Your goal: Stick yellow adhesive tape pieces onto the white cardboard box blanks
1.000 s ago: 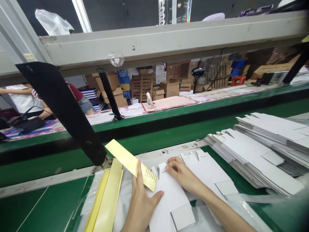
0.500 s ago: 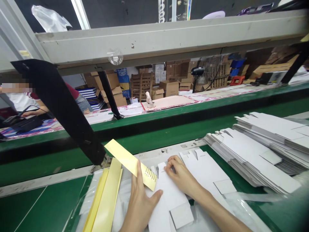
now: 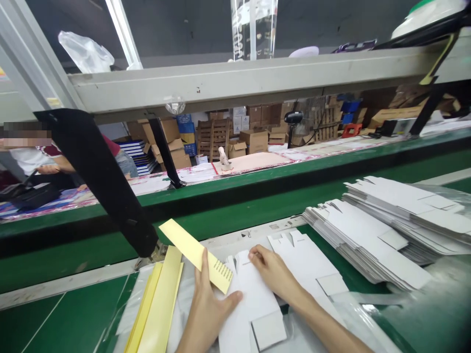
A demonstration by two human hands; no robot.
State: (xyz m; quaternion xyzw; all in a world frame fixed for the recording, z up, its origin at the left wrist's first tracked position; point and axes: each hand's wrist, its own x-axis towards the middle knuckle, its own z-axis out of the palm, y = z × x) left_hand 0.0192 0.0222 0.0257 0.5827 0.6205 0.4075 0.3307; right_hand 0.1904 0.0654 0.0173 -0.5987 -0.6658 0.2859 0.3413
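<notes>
A yellow strip (image 3: 184,243) with small dark marks near its lower right end lies slantwise behind the fingers of my left hand (image 3: 211,304), whose thumb is spread over a flat white box blank (image 3: 253,294). My right hand (image 3: 270,269) has its fingers pinched at the upper edge of that blank; whether they grip it is hard to tell. A second white blank (image 3: 305,264) lies just right, partly under my right forearm. Left of my left hand are stacked yellow strips (image 3: 158,304).
Two stacks of white box blanks, a nearer one (image 3: 364,240) and a farther one (image 3: 408,201), stand at the right. A black post (image 3: 106,181) slants down at the left under a grey beam (image 3: 228,83). A person's arm (image 3: 64,164) shows at the far left.
The view has shifted, so the beam sits lower in the frame. My right hand's fingers are more closed at the blank's top edge. My left hand and the yellow strip are nearly unchanged.
</notes>
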